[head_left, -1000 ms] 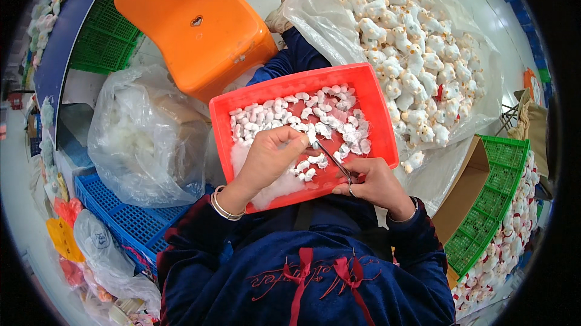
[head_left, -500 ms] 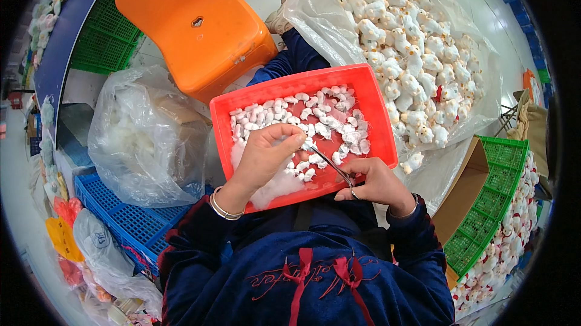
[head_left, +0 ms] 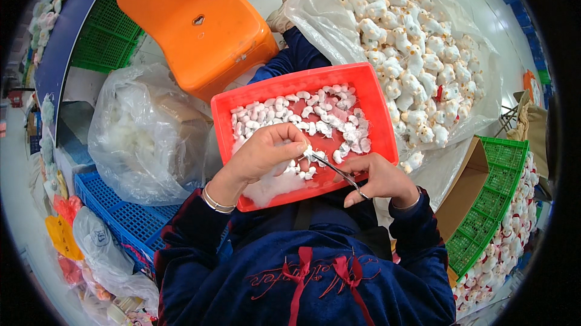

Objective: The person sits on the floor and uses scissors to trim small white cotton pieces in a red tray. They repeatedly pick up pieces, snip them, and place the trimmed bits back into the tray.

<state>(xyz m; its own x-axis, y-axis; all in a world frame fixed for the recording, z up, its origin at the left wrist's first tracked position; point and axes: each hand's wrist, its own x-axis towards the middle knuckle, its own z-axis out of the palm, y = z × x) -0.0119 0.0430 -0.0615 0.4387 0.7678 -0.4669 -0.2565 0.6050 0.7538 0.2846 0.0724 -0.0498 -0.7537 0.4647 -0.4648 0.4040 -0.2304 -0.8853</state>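
My left hand (head_left: 261,155) is closed in a pinch over the red plastic tray (head_left: 296,77), holding a small white fabric piece (head_left: 308,153) between thumb and fingertips. In my right hand (head_left: 382,181) are slim metal forceps (head_left: 340,172) with finger rings, whose tip meets that piece. Many small curved white pieces (head_left: 261,113) lie in the tray; those on the left look plump, and several on the right look flatter with loose edges. A tuft of white stuffing (head_left: 273,189) rests in the near left corner, partly under my left wrist.
An orange chair (head_left: 196,29) stands far left. Left of the tray are a clear bag of stuffing (head_left: 136,138) and a blue crate (head_left: 121,208). A large clear bag holds white plush toys (head_left: 417,65) at the far right. A cardboard box (head_left: 463,196) and green crate (head_left: 499,171) stand right.
My right hand has shifted slightly right with the forceps, its fingers a little straighter. The white piece at my left fingertips now shows more clearly.
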